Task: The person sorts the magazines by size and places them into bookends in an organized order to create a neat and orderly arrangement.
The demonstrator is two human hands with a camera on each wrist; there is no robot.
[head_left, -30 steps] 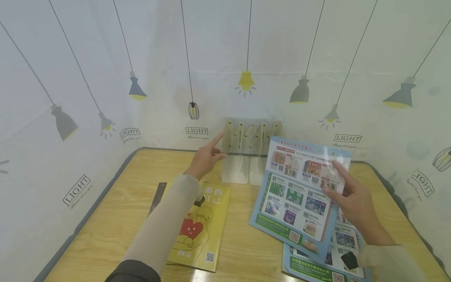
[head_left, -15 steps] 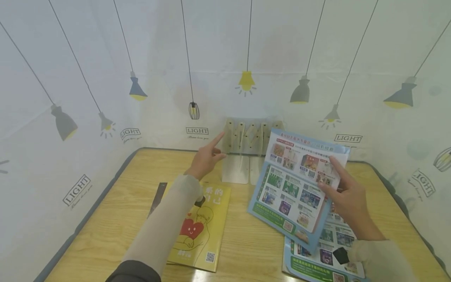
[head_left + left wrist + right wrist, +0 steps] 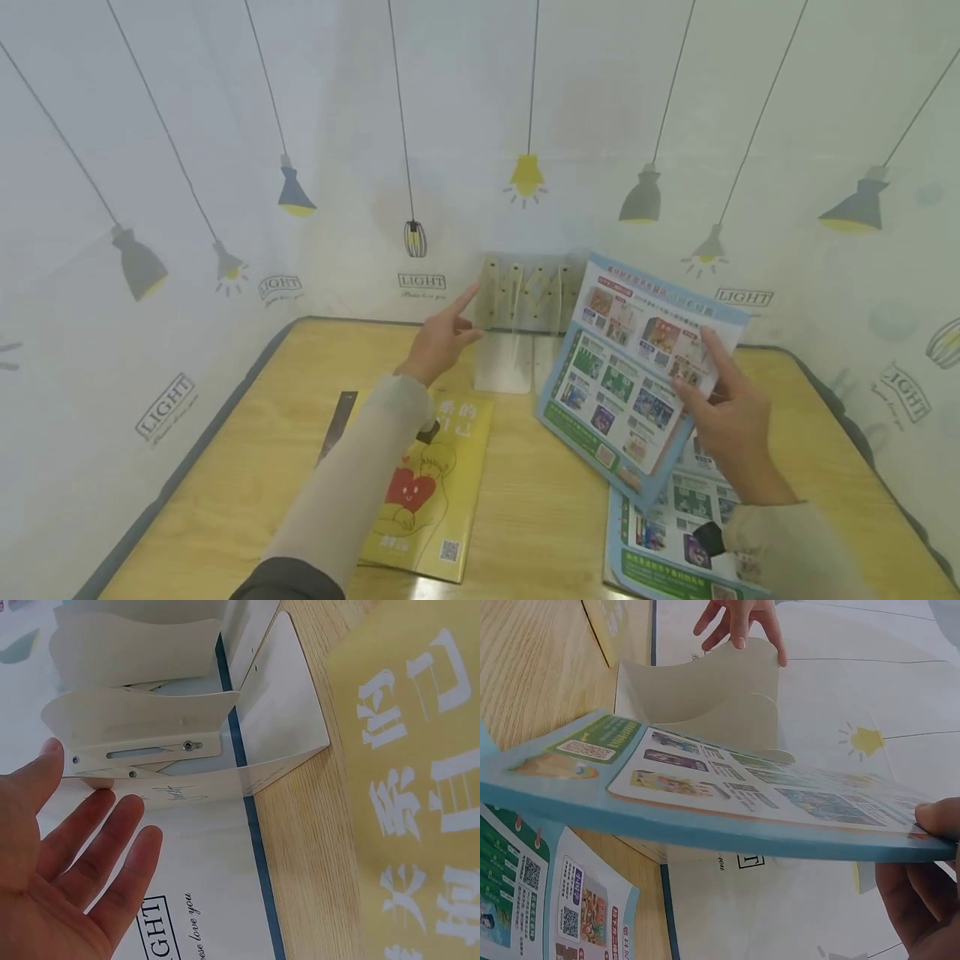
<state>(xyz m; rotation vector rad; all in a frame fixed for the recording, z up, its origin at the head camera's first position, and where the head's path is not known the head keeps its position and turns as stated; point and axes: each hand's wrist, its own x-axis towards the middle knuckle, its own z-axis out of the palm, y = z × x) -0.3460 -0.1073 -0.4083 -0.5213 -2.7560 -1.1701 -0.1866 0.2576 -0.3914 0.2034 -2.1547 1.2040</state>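
A pale metal extendable bookend (image 3: 525,296) with upright panels and crossed slats stands at the back of the table. My left hand (image 3: 442,337) is at its left panel, with the index finger extended to the panel's edge. The left wrist view shows the other fingers (image 3: 94,862) spread beside that panel. My right hand (image 3: 727,412) pinches a blue-edged magazine (image 3: 630,375) by its right side, thumb on the printed face and fingers behind. It is held tilted in front of the bookend's right part and hides it. Another blue magazine (image 3: 675,542) lies below it.
A yellow magazine (image 3: 427,500) with a red heart lies on the wooden table (image 3: 232,467) under my left forearm, overlapping a dark-covered one (image 3: 341,421). A cloth backdrop (image 3: 465,100) printed with lamps surrounds the table.
My right hand has lifted the magazine slightly and brought it a little farther back towards the bookend, turning it somewhat. More of the lower blue magazine shows. My left hand stays at the bookend.
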